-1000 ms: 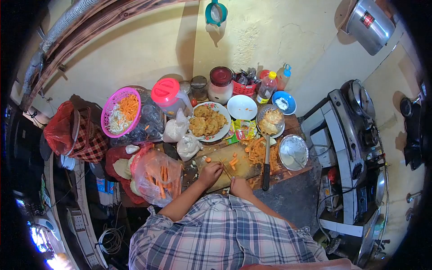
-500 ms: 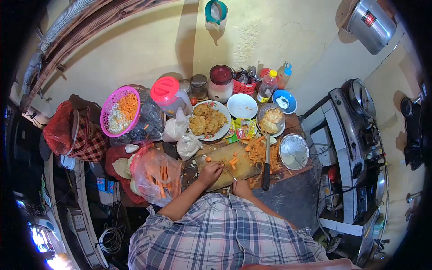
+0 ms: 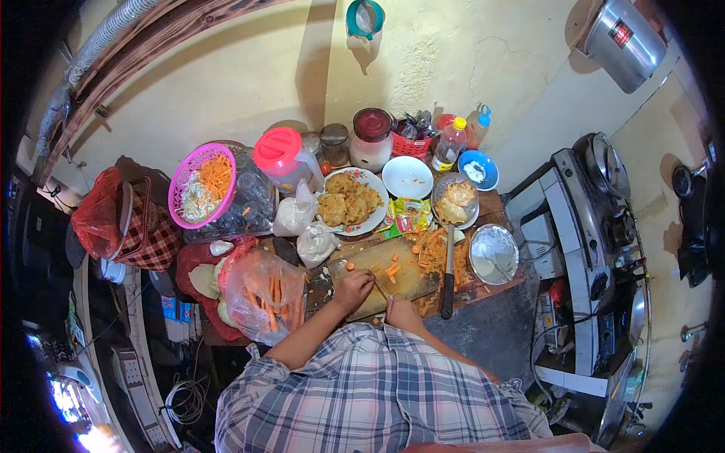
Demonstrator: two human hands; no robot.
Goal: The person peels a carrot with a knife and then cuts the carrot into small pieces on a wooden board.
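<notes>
the right hand (image 3: 402, 312) is clenched round a thin, straight knife (image 3: 382, 289); the left hand (image 3: 353, 288) curls over the worn, flat cutting board (image 3: 411, 285), its grasp unclear. stubby orange carrot pieces (image 3: 392, 272) lie on the board, just beyond the blade.

I see the left hand (image 3: 354, 289) over the worn yellow-brown cutting board (image 3: 411, 282), fingers curled; can't tell on what. Right hand (image 3: 403, 312) grips a thin-bladed knife (image 3: 383, 287), blade angled toward the left hand. Short orange carrot pieces (image 3: 392, 270) on the board. I get orange peelings (image 3: 432, 254) at its right, clear plastic bag (image 3: 251, 291) of carrots at left, white floral-rimmed plate (image 3: 375, 221) of golden-brown fritters (image 3: 349, 202) beyond.
</notes>
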